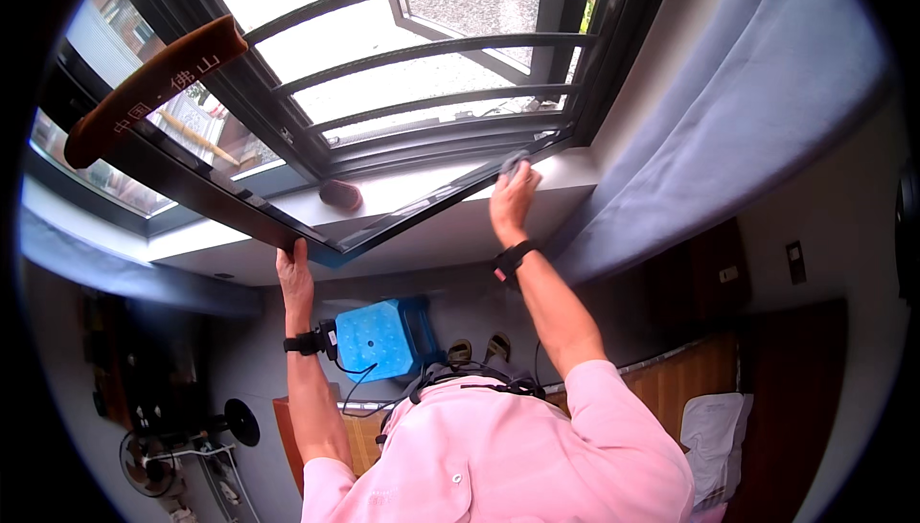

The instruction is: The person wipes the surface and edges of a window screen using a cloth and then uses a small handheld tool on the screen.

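Observation:
A dark-framed window sash stands swung inward over the white sill, its corner pointing towards me. My left hand grips the frame just left of that corner, thumb on top. Against the far part of its lower rail, my right hand presses a crumpled grey cloth. A reddish-brown block, perhaps a brush, lies on the windowsill between the sash and the fixed frame. Across the sash's upper left is a curved brown piece bearing writing; how it is attached is unclear.
Dark window bars cross the opening behind the sash. A blue-grey curtain hangs at right. Below stand a blue plastic stool and, lower left, a fan. Behind me is a wooden bed or bench with white cloth.

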The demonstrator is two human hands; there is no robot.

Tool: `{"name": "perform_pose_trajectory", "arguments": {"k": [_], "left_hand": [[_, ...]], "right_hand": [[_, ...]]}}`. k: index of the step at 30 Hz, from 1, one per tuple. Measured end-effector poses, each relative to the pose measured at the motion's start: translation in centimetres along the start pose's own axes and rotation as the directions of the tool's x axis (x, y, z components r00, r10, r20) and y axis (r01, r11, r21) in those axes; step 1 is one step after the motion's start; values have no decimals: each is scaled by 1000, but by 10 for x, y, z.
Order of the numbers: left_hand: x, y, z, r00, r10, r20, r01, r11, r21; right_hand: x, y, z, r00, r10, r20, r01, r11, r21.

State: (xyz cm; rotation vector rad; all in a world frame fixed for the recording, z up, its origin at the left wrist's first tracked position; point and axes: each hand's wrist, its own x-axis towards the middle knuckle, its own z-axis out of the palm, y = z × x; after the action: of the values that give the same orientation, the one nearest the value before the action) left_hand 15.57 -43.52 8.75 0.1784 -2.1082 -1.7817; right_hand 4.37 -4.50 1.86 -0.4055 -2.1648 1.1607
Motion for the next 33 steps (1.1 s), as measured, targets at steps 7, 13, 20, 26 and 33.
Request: {"name": "perform_pose_trajectory", "arguments": {"k": [7,13,20,26,33], "left_hand": [[1,12,10,1000,29,-12,-29,999,26],[4,8,9,1000,29,2,-29,999,18],[-7,9,10,998,54,40,-53,999,-12],[-6,10,10,996,88,4,-87,981,173],[-4,4,4,998,37,56,-44,992,116]], "right_hand": [[-127,-77,33,917,-198,346,126,968,219],[-182,-128,47,448,-531,720,146,837,527],[-184,-113,12,410,-791,454,568,611,551],[-129,-94,38,174,-909,378,914,292,282],[-71,5,-14,773,-499,391,602,772,-204]]}}
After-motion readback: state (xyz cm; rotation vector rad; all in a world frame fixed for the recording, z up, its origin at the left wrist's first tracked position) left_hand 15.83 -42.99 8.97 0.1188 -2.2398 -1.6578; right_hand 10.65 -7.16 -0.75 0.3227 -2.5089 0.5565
